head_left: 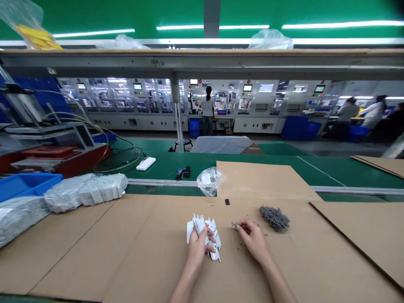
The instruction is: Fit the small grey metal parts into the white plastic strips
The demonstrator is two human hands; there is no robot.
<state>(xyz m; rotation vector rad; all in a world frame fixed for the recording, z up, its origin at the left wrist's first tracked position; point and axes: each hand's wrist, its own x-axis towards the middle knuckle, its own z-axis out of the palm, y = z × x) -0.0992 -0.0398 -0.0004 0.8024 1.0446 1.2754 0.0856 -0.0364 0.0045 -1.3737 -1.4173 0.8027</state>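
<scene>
My left hand (pixel 199 245) is closed round a fanned stack of small white plastic parts (pixel 206 233), held just above the cardboard sheet (pixel 126 252). My right hand (pixel 252 237) rests on the cardboard beside them. Its fingertips are pinched on a few tiny grey pieces scattered at the edge of a small grey pile (pixel 274 218), which lies just to the right of the hand.
A clear crumpled plastic bag (pixel 210 180) lies beyond the hands. Bagged white parts (pixel 86 190) and a blue bin (pixel 25 184) sit at the left. A white device (pixel 145 163) and a dark object (pixel 184 172) lie on the green conveyor (pixel 284 168). People stand at distant machines.
</scene>
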